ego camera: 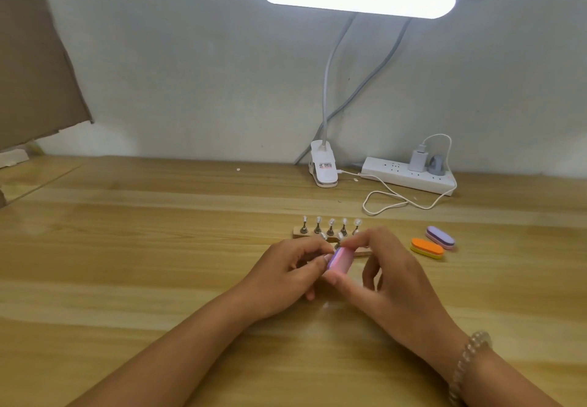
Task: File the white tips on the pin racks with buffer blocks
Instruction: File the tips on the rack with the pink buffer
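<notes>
A wooden pin rack (300,231) lies mid-table with several metal pins that carry white tips (331,221). A second rack (362,252) sits just in front, mostly hidden by my hands. My right hand (386,274) pinches a pink and purple buffer block (339,260) between thumb and fingers, held against a tip on the near rack. My left hand (287,273) has curled fingers at the block's left edge, around a pin; what it holds is hidden.
An orange and yellow buffer block (427,247) and a purple one (440,237) lie to the right of the racks. Behind stand a clip lamp base (323,168), a white power strip (409,175) and a looping cable (384,201). A cardboard sheet (28,57) leans at the far left.
</notes>
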{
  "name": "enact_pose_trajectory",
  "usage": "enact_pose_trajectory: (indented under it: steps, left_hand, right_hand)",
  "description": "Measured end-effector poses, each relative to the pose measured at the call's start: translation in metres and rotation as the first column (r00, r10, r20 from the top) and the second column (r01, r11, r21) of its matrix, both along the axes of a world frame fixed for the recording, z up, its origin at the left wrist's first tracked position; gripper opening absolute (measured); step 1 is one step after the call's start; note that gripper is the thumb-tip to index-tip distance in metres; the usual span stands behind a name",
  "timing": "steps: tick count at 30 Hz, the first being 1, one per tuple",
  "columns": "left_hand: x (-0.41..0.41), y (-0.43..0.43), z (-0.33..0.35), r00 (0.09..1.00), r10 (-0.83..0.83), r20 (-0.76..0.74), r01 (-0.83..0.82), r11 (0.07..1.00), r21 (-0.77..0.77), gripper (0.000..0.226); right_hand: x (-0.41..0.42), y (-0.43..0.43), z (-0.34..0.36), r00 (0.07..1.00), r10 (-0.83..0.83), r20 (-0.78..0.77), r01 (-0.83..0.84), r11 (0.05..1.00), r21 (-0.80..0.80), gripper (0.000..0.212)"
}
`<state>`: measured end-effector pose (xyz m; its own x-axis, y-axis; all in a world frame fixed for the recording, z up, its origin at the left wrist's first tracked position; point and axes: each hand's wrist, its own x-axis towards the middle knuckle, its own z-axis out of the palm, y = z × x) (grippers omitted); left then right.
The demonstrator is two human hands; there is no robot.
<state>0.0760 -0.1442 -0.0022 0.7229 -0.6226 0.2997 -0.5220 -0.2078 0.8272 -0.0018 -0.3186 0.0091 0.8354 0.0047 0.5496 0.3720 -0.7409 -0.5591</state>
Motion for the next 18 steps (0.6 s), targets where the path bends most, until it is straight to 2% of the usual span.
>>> enact_pose_trajectory:
  steps: [2, 5, 10, 12, 16, 18]
  left_hand:
    - [0.0, 0.0, 0.0, 1.0, 0.008, 0.013, -0.008, 1.0, 0.02, 0.018]
    - [-0.001, 0.0, 0.002, 1.0, -0.006, 0.03, 0.005, 1.0, 0.024, 0.021]
    - [0.0, 0.0, 0.001, 1.0, -0.01, 0.005, 0.01, 0.999, 0.035, 0.016]
    - [0.0, 0.0, 0.002, 1.0, -0.002, 0.003, 0.002, 1.0, 0.02, 0.016]
    - [-0.004, -0.001, 0.004, 0.999, -0.029, -0.028, 0.028, 0.999, -0.036, 0.015]
    - [-0.004, -0.001, 0.003, 1.0, -0.009, -0.015, 0.008, 0.999, -0.038, 0.011]
  right_hand:
    - [0.002, 0.0, 0.0, 1.0, -0.007, -0.016, 0.006, 0.999, -0.054, 0.042]
    - [0.005, -0.004, 0.001, 0.998, -0.059, -0.031, 0.06, 0.997, 0.039, 0.048]
    - [-0.001, 0.001, -0.002, 1.0, 0.005, 0.01, -0.003, 0.993, -0.114, 0.043]
    - [0.003, -0.002, -0.001, 1.0, -0.017, -0.024, 0.015, 0.999, -0.051, 0.04]
    - [0.011, -0.016, 0.001, 0.987, -0.14, -0.083, 0.156, 0.956, 0.247, 0.032]
    - [0.008, -0.016, 0.003, 0.99, -0.128, -0.064, 0.142, 0.948, 0.287, 0.037]
